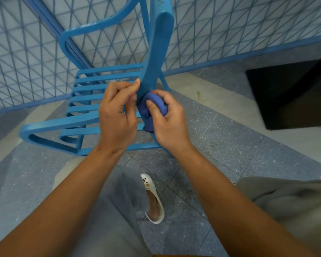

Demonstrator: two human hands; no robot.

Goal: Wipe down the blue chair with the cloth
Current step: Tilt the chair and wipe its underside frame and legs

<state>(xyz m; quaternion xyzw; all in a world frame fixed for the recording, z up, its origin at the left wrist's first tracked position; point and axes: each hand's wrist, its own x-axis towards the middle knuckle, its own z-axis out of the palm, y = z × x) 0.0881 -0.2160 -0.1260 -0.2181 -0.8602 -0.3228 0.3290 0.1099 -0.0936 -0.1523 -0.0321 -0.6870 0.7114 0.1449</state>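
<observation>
Two hands meet at blue chair's (93,101) near armrest. Left hand (117,115) curled, thumb and fingers gripping armrest's edge. Right hand (167,117) just beside it, fingers clenched round bunched cloth (152,108), pressing it against armrest's right side.

The blue chair (104,86) looks like painted metal or plastic, smooth with a soft sheen, chipped at upper left. The cloth (152,108) is dark blue, soft and matt. The floor (230,145) is speckled grey stone, lightly polished. The shoe (154,199) is white glossy plastic.
</observation>
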